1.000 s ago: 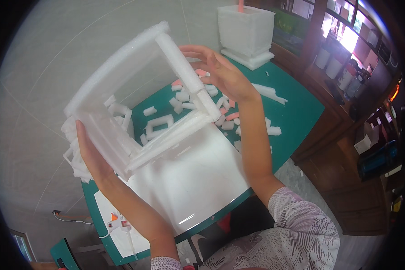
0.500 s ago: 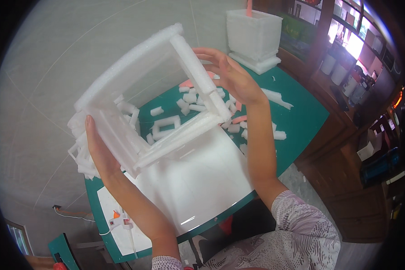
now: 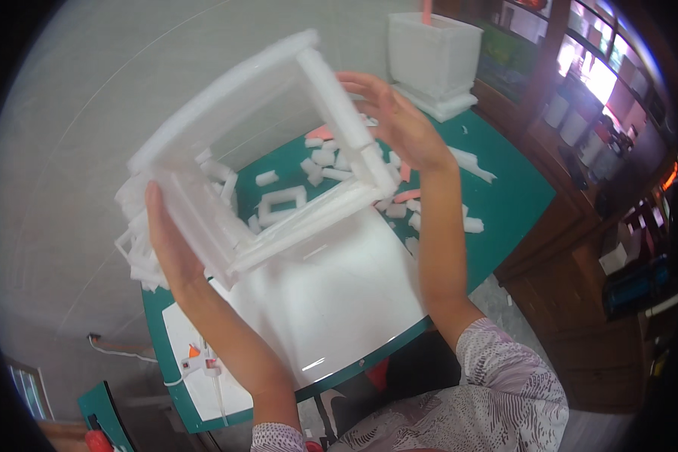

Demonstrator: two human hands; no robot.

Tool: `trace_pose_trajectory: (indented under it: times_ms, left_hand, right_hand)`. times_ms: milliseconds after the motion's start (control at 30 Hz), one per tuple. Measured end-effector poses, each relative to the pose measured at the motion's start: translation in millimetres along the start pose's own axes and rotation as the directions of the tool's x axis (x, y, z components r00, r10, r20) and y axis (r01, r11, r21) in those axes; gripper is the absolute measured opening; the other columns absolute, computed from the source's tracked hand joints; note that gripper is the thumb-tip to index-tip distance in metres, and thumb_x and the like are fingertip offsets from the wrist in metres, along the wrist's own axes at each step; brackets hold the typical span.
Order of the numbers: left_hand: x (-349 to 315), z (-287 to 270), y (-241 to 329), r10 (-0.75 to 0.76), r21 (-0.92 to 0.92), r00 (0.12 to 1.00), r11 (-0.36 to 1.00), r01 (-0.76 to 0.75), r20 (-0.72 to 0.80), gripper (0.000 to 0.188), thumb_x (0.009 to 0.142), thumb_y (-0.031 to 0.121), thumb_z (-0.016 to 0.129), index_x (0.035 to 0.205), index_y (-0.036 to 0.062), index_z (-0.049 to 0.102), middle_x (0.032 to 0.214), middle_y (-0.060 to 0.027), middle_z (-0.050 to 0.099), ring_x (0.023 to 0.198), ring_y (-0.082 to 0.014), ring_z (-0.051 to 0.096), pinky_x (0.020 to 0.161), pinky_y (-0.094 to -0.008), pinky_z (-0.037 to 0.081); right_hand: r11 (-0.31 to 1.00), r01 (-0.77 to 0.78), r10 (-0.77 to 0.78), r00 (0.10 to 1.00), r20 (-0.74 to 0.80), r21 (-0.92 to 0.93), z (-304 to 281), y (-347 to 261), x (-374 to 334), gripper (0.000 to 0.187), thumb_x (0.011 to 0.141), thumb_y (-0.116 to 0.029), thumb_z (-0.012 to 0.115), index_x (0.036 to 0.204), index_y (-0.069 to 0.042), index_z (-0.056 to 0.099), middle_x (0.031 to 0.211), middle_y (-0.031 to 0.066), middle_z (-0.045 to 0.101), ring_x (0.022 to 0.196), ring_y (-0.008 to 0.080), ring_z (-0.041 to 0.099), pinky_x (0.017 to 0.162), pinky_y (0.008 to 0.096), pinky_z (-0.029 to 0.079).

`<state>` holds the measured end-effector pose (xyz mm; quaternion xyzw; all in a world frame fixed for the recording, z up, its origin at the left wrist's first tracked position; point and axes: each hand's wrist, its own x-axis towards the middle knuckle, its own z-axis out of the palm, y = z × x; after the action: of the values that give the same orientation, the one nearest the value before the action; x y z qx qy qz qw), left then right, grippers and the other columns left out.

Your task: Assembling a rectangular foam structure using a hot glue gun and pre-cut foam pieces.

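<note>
Between my two hands a hollow, four-sided frame of white foam [image 3: 220,96] is held up and tilted above the table. My left hand [image 3: 175,245] presses flat along its lower left side, thumb pointing up. On the other side, my right hand [image 3: 408,129] is curved against the right bar, with some fingertips hidden behind the foam. Through the frame's opening a small rectangular foam ring [image 3: 282,202] and loose white foam scraps [image 3: 322,157] show on the green table [image 3: 505,188]. A glossy white board [image 3: 339,279] lies beneath the frame.
A white foam box [image 3: 434,59] stands at the table's far right. More foam pieces [image 3: 139,252] are piled at the left. A glue gun [image 3: 203,363] with a white cord rests on a white sheet at the near left. Wooden cabinets [image 3: 557,301] rise along the right.
The view has shifted slightly. The foam frame sits a little higher in the picture, with both hands keeping nearly the same hold on it.
</note>
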<state>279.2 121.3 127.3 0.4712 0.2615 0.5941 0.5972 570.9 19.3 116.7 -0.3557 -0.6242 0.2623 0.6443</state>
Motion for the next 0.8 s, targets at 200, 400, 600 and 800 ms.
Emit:
trace_pose_trajectory:
  times_ms: [200, 400, 600, 800]
  left_hand:
    - [-1.7, 8.5, -1.5, 0.048, 0.037, 0.999, 0.998, -0.047, -0.009, 0.053, 0.095, 0.043, 0.053, 0.131, 0.0045, 0.051, 0.121, -0.0063, 0.058, 0.109, -0.0171, 0.057, 0.094, -0.0302, 0.045]
    - [-4.6, 4.3, 1.7, 0.094, 0.036, 0.995, 0.995, -0.095, 0.031, 0.056, 0.093, 0.045, 0.056, 0.130, 0.0035, 0.053, 0.117, -0.0085, 0.062, 0.106, -0.0187, 0.061, 0.091, -0.0298, 0.047]
    - [-8.0, 8.5, 2.6, 0.113, 0.009, 0.994, 0.994, -0.113, 0.004, 0.057, 0.093, 0.047, 0.055, 0.131, 0.0035, 0.053, 0.117, -0.0099, 0.062, 0.106, -0.0198, 0.061, 0.090, -0.0314, 0.048]
    - [4.2, -6.9, -2.7, 0.138, 0.076, 0.986, 0.986, -0.145, 0.094, 0.057, 0.091, 0.045, 0.055, 0.134, 0.0086, 0.044, 0.127, -0.0087, 0.051, 0.117, -0.0203, 0.050, 0.098, -0.0342, 0.040]
  right_hand:
    - [0.997, -0.025, 0.024, 1.000, 0.009, 0.067, -1.2, -14.2, -4.3, 0.077, 0.097, -0.059, 0.041, 0.144, 0.000, 0.035, 0.144, 0.0140, 0.041, 0.133, 0.0265, 0.040, 0.111, 0.0399, 0.032]
    - [0.999, 0.014, -0.015, 0.999, -0.041, -0.033, 0.0, -7.6, -3.0, 0.074, 0.095, -0.063, 0.041, 0.139, -0.004, 0.043, 0.141, 0.0152, 0.044, 0.127, 0.0293, 0.046, 0.103, 0.0447, 0.043]
    - [0.996, 0.086, -0.086, 0.996, -0.014, -0.017, -4.2, -11.2, -4.5, 0.074, 0.095, -0.063, 0.041, 0.140, -0.004, 0.040, 0.143, 0.0147, 0.042, 0.129, 0.0302, 0.044, 0.105, 0.0473, 0.041]
    - [0.996, 0.082, -0.082, 0.997, -0.006, 0.014, -7.3, -8.4, -4.0, 0.074, 0.095, -0.061, 0.042, 0.141, -0.004, 0.039, 0.144, 0.0143, 0.041, 0.130, 0.0290, 0.041, 0.105, 0.0476, 0.039]
